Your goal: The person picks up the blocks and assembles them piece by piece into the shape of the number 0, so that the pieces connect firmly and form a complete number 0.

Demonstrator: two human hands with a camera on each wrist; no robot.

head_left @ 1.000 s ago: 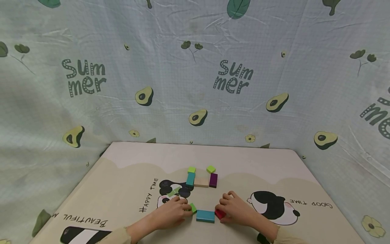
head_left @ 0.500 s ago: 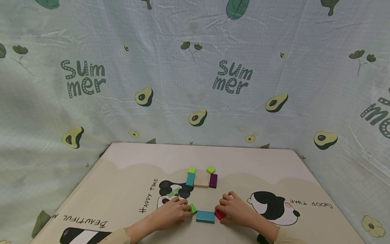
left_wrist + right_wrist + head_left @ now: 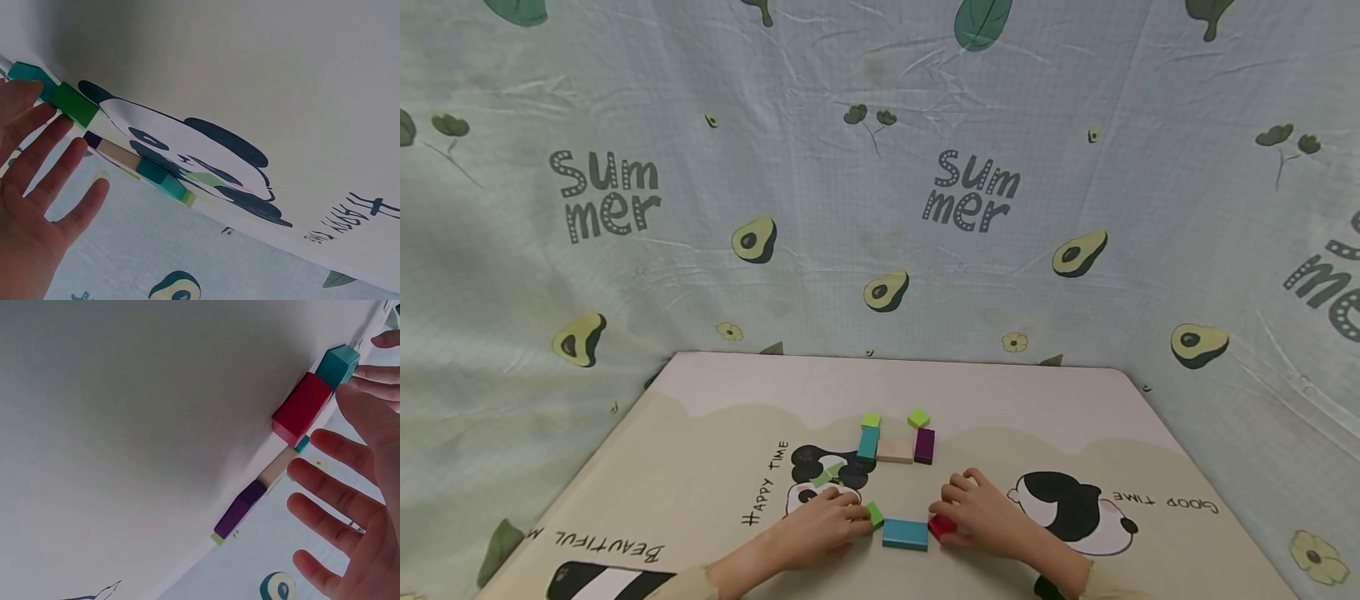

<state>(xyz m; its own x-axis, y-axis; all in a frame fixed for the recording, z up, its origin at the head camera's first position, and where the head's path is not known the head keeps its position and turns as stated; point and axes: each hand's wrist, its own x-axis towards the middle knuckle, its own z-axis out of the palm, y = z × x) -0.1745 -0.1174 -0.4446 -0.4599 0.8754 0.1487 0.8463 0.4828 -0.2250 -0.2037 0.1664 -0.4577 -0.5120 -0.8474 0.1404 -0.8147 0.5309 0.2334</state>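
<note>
My left hand pinches the left end of a row, a green block, between thumb and index finger; in the left wrist view the fingers spread beside this green block. A teal block forms the row's middle. At its right end my right hand pinches a red block between thumb and index finger. The red block touches the teal block in the right wrist view, where the other fingers are spread apart.
Farther back, a teal block, a beige block and a purple block stand in a row. Lime blocks sit behind its ends. Pale green pieces lie on the panda print. A patterned curtain closes off the table's back.
The view has shifted very slightly. Both hands and the blocks stay in the same places.
</note>
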